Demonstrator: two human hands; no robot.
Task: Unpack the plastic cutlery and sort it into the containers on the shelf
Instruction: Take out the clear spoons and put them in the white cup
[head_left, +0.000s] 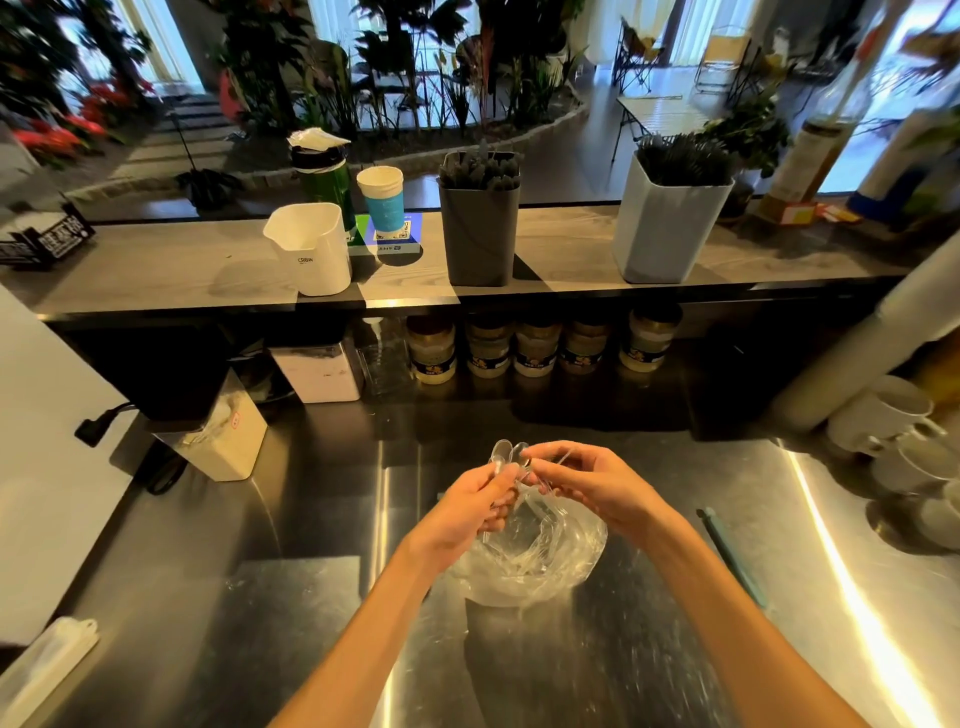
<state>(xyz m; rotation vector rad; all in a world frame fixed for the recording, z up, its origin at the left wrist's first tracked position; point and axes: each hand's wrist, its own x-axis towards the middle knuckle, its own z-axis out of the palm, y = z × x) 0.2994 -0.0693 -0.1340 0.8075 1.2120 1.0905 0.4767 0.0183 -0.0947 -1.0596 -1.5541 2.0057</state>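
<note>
Single head-worn wide-angle view, looking forward and down from above the steel counter (649, 649). The forearms enter from the bottom edge, and the hands sit close, at lower centre. The shelf (561, 244) crosses the middle of the frame; a room with plants fills the top.

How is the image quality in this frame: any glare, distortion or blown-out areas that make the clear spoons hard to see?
Head view: strong wide-angle bending of the shelf; bright glare streaks on the steel counter; windows behind are blown out; the clear spoons and plastic bag between left hand and right hand show faintly against reflections.
</note>
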